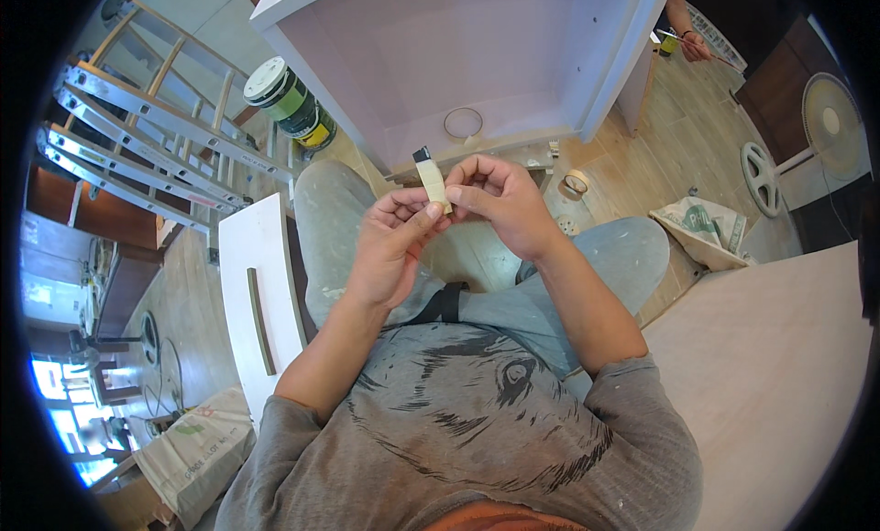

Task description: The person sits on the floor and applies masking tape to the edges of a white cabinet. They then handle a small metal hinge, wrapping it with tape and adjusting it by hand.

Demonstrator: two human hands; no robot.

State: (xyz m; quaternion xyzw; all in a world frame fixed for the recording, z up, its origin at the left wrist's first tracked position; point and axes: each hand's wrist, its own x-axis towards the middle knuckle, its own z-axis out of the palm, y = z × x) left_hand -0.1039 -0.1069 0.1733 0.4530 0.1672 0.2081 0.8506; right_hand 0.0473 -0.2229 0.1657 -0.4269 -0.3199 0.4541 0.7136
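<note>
My left hand (390, 247) and my right hand (502, 205) meet in front of me, above my knees. Between their fingertips is a small flat piece wrapped in cream tape with a black end (431, 175); its exact kind I cannot make out. The left thumb and fingers pinch its lower end, and the right thumb and forefinger close on its right edge. The black end points up and away from me. Beyond the hands stands a pale, open-fronted cabinet (449, 63), with a thin ring (463, 122) resting inside on its bottom panel.
A ladder (151, 100) and a paint bucket (291, 105) stand to the left, near a white drawer front (261, 302) with a long handle. A tape roll (575, 183), a sack (710, 226) and a fan (832, 120) are rightward. Another person's hand (695, 46) holds a thin stick.
</note>
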